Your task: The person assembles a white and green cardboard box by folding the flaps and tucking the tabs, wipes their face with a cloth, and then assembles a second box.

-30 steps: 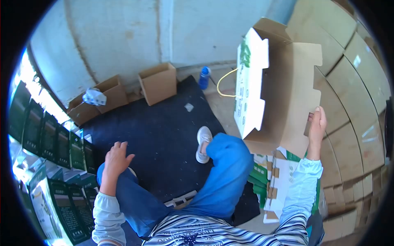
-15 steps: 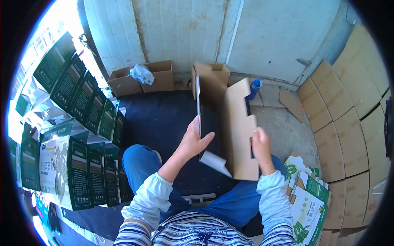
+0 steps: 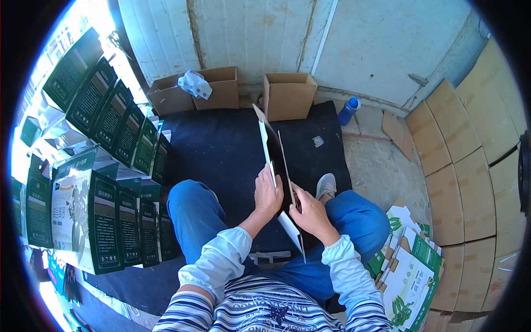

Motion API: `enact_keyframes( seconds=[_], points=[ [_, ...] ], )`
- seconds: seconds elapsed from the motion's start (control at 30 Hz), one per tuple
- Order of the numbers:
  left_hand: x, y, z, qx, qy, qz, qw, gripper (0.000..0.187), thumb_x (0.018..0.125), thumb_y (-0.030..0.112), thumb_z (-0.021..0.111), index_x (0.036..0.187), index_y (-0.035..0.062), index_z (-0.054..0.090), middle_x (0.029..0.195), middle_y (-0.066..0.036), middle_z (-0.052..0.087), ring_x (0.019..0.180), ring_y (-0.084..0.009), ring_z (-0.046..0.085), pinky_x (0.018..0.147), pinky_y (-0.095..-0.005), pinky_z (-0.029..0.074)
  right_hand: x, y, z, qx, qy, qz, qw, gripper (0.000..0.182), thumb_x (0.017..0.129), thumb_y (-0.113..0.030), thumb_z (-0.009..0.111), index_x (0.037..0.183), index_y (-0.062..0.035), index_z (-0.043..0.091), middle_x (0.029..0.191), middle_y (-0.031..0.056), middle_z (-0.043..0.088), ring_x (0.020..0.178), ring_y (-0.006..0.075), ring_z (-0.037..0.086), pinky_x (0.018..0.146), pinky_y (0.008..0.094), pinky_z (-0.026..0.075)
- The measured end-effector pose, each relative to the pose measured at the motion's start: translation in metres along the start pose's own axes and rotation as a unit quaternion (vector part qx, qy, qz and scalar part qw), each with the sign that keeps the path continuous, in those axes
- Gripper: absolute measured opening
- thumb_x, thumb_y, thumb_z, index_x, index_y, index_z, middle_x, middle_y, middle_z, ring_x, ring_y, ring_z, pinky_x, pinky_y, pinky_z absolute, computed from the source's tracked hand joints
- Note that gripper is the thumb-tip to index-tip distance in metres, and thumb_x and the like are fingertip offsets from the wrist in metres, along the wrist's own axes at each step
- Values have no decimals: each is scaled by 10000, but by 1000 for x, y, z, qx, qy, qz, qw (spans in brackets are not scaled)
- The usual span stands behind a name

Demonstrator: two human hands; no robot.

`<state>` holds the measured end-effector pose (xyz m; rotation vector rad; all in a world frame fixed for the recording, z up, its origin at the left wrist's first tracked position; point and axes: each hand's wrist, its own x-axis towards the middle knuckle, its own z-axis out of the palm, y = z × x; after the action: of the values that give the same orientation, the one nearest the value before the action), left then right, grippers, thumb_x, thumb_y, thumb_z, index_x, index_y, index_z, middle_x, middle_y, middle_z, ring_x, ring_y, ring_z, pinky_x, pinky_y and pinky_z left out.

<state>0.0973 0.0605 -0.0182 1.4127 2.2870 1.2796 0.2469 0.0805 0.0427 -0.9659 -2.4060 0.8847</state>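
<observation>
Between my knees a partly folded cardboard box (image 3: 266,145) stands nearly edge-on to me, its two long panels close together. On its left panel lies my left hand (image 3: 267,193), gripping the edge with the thumb toward the inside. My right hand (image 3: 311,213) grips the right panel, fingers bent around its edge. A white flap (image 3: 289,227) hangs at the near end, below both hands. The box's outer faces are mostly turned out of sight.
Green-and-white printed boxes (image 3: 105,224) stand in rows at left. Flat printed cartons (image 3: 412,279) lie at right, beside stacked brown boxes (image 3: 470,188). Open brown boxes (image 3: 290,99) and a blue bottle (image 3: 348,110) stand near the wall. A black mat (image 3: 221,144) covers the floor.
The box has gone from wide open to nearly flat, its right panel swung leftward. My right hand moved left toward my left hand. The view shifted slightly.
</observation>
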Motion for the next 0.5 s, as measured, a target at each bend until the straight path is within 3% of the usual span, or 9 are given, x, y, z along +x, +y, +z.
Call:
enact_keyframes(
  seconds=[0.1, 0.2, 0.33, 0.37, 0.4, 0.5],
  points=[
    [7, 3, -8, -30, 26, 48, 998, 452, 913, 171, 464, 1285, -70, 372, 1173, -271, 500, 1050, -424, 500, 898, -468, 427, 3, -4, -7, -22, -16, -9, 1000, 570, 801, -130, 557, 1343, -46, 402, 1017, 179, 609, 886, 357, 615, 758, 431, 502],
    [9, 16, -17, -12, 13, 26, 1000, 461, 907, 159, 463, 1281, -92, 365, 1167, -281, 498, 1046, -426, 505, 890, -461, 436, -3, -15, -9, -2, -18, -30, 999, 468, 823, -130, 552, 1249, 38, 455, 1073, 227, 588, 954, 386, 589, 805, 425, 479],
    [3, 3, -16, 58, -7, 64, 996, 560, 865, 85, 452, 1373, -70, 275, 1242, -282, 450, 1065, -422, 507, 903, -430, 450, -12, 17, 10, -2, 43, 7, 999, 431, 837, -144, 530, 1221, 42, 470, 993, 248, 613, 929, 413, 597, 797, 451, 479],
    [3, 4, -24, 34, -31, 56, 997, 633, 814, 43, 480, 1390, -76, 247, 1284, -296, 415, 1087, -432, 502, 912, -432, 452, -9, 26, 6, 15, 40, 32, 999, 406, 837, -139, 519, 1206, 27, 487, 958, 255, 626, 907, 422, 604, 788, 454, 483],
    [2, 6, -30, 66, -35, 79, 994, 661, 794, 40, 499, 1393, -75, 244, 1295, -292, 413, 1086, -431, 505, 909, -433, 453, -9, 35, 2, 53, 38, 49, 997, 429, 833, -151, 500, 1220, 32, 483, 1052, 262, 608, 952, 409, 596, 817, 445, 483],
    [-4, 8, -37, 149, -60, 129, 978, 758, 732, 27, 563, 1416, -39, 242, 1341, -276, 394, 1094, -410, 512, 900, -433, 455, -3, 55, -2, 40, 56, 42, 997, 420, 837, -163, 503, 1212, 26, 493, 1021, 257, 623, 939, 410, 605, 814, 439, 486]
  ],
)
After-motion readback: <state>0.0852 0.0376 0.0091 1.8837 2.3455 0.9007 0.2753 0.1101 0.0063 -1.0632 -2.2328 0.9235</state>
